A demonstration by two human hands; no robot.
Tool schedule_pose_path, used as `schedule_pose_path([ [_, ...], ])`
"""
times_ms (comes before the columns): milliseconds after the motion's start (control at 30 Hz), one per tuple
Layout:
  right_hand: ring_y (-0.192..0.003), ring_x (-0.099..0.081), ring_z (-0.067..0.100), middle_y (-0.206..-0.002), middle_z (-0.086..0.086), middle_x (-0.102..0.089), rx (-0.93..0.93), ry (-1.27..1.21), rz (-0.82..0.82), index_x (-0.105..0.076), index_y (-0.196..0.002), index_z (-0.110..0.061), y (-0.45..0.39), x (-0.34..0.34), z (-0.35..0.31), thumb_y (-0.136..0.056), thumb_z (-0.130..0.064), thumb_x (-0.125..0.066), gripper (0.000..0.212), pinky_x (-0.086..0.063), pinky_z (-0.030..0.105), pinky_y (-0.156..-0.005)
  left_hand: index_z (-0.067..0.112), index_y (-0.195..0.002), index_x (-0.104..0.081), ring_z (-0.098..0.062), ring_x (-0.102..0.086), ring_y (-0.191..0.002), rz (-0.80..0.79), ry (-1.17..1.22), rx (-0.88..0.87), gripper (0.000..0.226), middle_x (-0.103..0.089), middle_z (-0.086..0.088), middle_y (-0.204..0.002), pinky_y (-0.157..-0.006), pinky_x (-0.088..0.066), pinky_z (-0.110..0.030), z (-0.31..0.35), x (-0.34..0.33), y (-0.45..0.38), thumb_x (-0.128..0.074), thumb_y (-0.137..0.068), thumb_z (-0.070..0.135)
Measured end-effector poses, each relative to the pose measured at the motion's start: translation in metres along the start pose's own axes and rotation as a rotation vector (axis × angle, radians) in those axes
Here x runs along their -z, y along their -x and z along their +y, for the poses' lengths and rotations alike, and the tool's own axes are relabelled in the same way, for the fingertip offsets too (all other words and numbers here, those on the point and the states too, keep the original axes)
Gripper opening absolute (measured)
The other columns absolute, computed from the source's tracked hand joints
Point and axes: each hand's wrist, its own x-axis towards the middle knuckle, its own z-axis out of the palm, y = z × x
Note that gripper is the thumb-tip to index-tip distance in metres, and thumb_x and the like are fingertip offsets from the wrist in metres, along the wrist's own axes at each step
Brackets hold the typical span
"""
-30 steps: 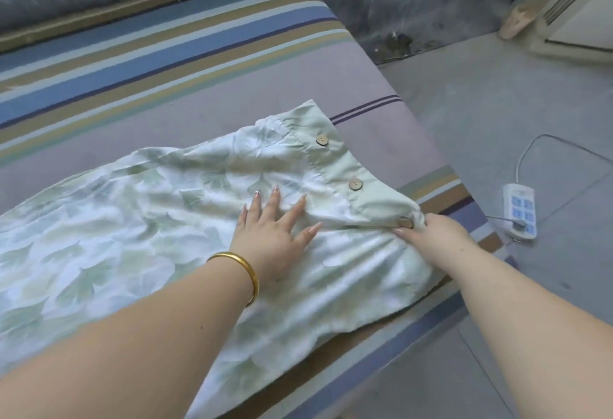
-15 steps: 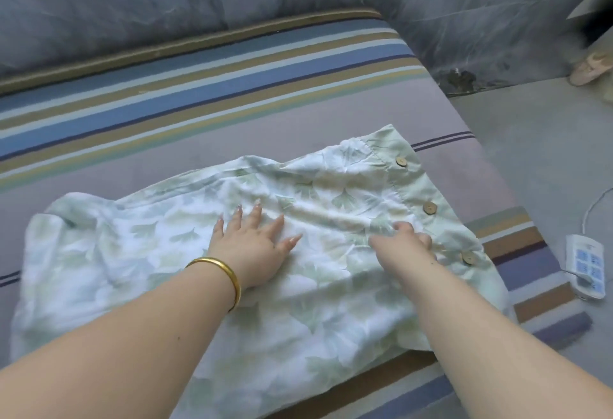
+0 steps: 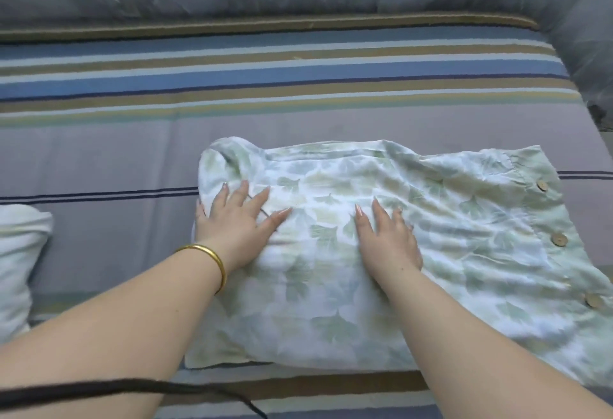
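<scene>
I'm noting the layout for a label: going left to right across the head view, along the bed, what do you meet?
White bundle at the left edge → left hand, flat on the leaf-print cloth → right hand, also flat on it → wooden buttons down its right side.

We count one leaf-print pillowcase [image 3: 331, 305], three buttons [image 3: 542, 185] [image 3: 559, 239] [image 3: 593, 300], one left hand [image 3: 237, 221], one right hand [image 3: 388, 236], one gold bangle [image 3: 212, 257], one white cloth [image 3: 16, 252].

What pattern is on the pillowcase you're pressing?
The pillowcase is white with a pale green leaf print; the head view shows it best.
</scene>
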Motion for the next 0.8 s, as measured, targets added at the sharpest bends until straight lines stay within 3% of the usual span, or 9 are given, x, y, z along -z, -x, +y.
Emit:
schedule_pose_path([
  [133, -0.152, -0.01, 0.016, -0.166, -0.001, -0.015, 0.07, -0.168, 0.096, -0.03, -0.153, -0.035, 0.009, 0.003, 0.021, -0.095, -0.065, -0.038, 0.066, -0.013, 0.04, -0.121, 0.054, -0.151, -0.002, -0.026, 0.012, -0.152, 0.002, 0.363, 0.086, 0.1, 0.011, 0.014, -0.165, -0.121, -0.003, -0.057, -0.025, -0.009, 0.015, -0.028, -0.064, 0.096],
  [200, -0.149, -0.022, 0.019, -0.162, 0.0, -0.022, -0.019, -0.273, 0.171, -0.037, -0.15, -0.032, 0.01, 0.011, 0.033, -0.089, -0.066, -0.051, 0.071, -0.021, 0.041, -0.12, 0.05, -0.153, -0.003, -0.031, -0.002, -0.151, 0.007, 0.601, 0.155, 0.106, 0.006, 0.011, -0.164, -0.122, -0.01, -0.051, -0.034, -0.014, 0.018, -0.045, -0.065, 0.091],
  [333, -0.135, -0.038, 0.034, -0.151, 0.006, -0.036, -0.258, -0.29, 0.282, -0.046, -0.137, -0.038, 0.006, 0.024, 0.053, -0.072, -0.078, -0.06, 0.078, -0.033, 0.051, -0.114, 0.043, -0.152, -0.012, -0.03, -0.038, -0.138, 0.036, 0.974, 0.323, 0.132, -0.025, -0.003, -0.156, -0.114, -0.034, -0.05, -0.062, -0.02, 0.021, -0.07, -0.043, 0.089],
  [433, -0.124, -0.049, 0.034, -0.15, 0.006, -0.037, -0.437, -0.524, 0.261, -0.049, -0.134, -0.035, 0.006, 0.013, 0.064, -0.075, -0.073, -0.064, 0.072, -0.043, 0.051, -0.107, 0.032, -0.147, -0.033, -0.03, -0.059, -0.12, -0.117, 1.118, 0.403, 0.131, -0.054, -0.003, -0.142, -0.102, -0.048, -0.052, -0.077, -0.022, 0.021, -0.077, -0.036, 0.087],
  [500, -0.119, -0.054, 0.036, -0.146, 0.008, -0.044, -0.483, -0.56, 0.197, -0.053, -0.132, -0.028, 0.0, 0.012, 0.064, -0.089, -0.061, -0.056, 0.054, -0.046, 0.051, -0.104, 0.024, -0.134, -0.055, -0.026, -0.071, -0.104, -0.217, 1.223, 0.319, 0.11, -0.072, -0.002, -0.119, -0.094, -0.054, -0.048, -0.079, -0.023, 0.016, -0.082, -0.042, 0.08],
  [567, -0.107, -0.063, 0.035, -0.131, 0.016, -0.06, -0.5, -0.73, 0.088, -0.058, -0.127, -0.016, -0.003, 0.019, 0.06, -0.101, -0.04, -0.048, 0.037, -0.055, 0.051, -0.09, 0.027, -0.125, -0.063, -0.026, -0.074, -0.097, -0.285, 1.312, 0.251, 0.092, -0.076, -0.003, -0.108, -0.091, -0.057, -0.046, -0.076, -0.023, 0.014, -0.085, -0.049, 0.073],
  [633, -0.095, -0.069, 0.035, -0.111, 0.02, -0.069, -0.524, -0.917, -0.082, -0.063, -0.121, -0.006, -0.001, 0.029, 0.06, -0.104, -0.023, -0.044, 0.031, -0.058, 0.048, -0.073, 0.028, -0.124, -0.064, -0.027, -0.073, -0.1, -0.365, 1.397, 0.217, 0.083, -0.076, -0.006, -0.111, -0.087, -0.058, -0.045, -0.073, -0.023, 0.015, -0.085, -0.055, 0.069],
  [733, -0.11, -0.066, 0.038, -0.122, 0.023, -0.067, -0.506, -1.007, -0.329, -0.065, -0.124, -0.001, 0.013, 0.043, 0.061, -0.103, -0.015, -0.043, 0.033, -0.054, 0.052, -0.089, 0.026, -0.117, -0.072, -0.03, -0.072, -0.103, -0.487, 1.489, 0.239, 0.08, -0.074, -0.01, -0.115, -0.085, -0.058, -0.045, -0.075, -0.027, 0.018, -0.086, -0.051, 0.067],
  [800, -0.081, -0.075, 0.033, -0.094, 0.022, -0.075, -0.459, -0.893, -0.465, -0.078, -0.094, 0.003, 0.014, 0.045, 0.061, -0.099, -0.013, -0.048, 0.034, -0.062, 0.042, -0.067, 0.021, -0.108, -0.078, -0.032, -0.071, -0.105, -0.555, 1.535, 0.281, 0.077, -0.073, -0.014, -0.116, -0.091, -0.055, -0.048, -0.079, -0.034, 0.02, -0.089, -0.046, 0.065],
])
